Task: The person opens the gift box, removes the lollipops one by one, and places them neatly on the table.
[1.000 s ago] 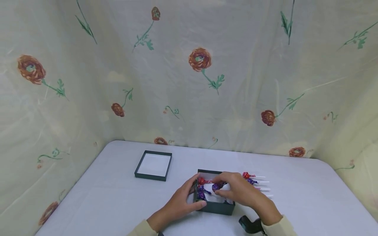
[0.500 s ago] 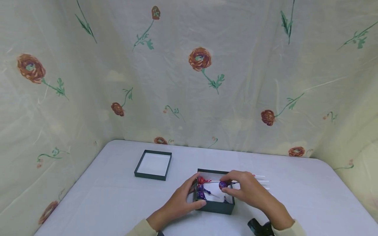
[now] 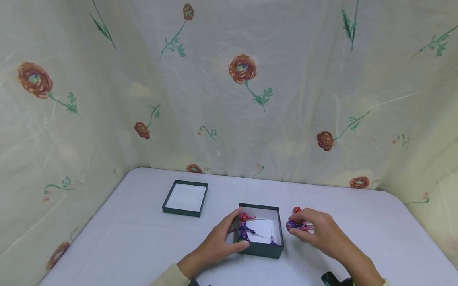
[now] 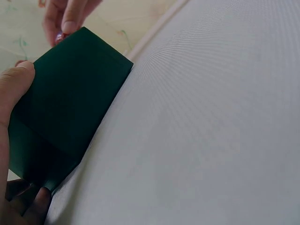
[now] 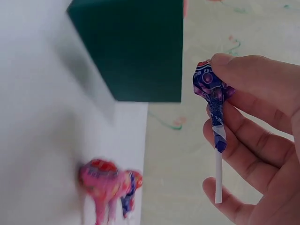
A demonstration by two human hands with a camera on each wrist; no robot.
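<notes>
My left hand [image 3: 222, 242] grips the left side of an open dark green box [image 3: 262, 252], thumb at its front wall. Inside, along the left wall, lie a red lollipop [image 3: 244, 217] and purple lollipops [image 3: 243, 233], sticks pointing right. Part of another wrapped one shows in the front right corner. Just right of the box, my right hand [image 3: 320, 230] pinches a purple-wrapped lollipop [image 5: 206, 82] by its head between thumb and fingers; its white stick hangs free in the right wrist view.
Further lollipops, one pink [image 5: 101, 180] and one red [image 3: 296, 209], lie on the white table right of the box, partly hidden by my right hand. The green-rimmed box lid [image 3: 181, 213] rests behind and left, white inside up. A flowered curtain [image 3: 286, 99] hangs behind the table.
My right hand has carried the purple lollipop rightward, from inside the box to beside its right wall. My left hand and the box have stayed put.
</notes>
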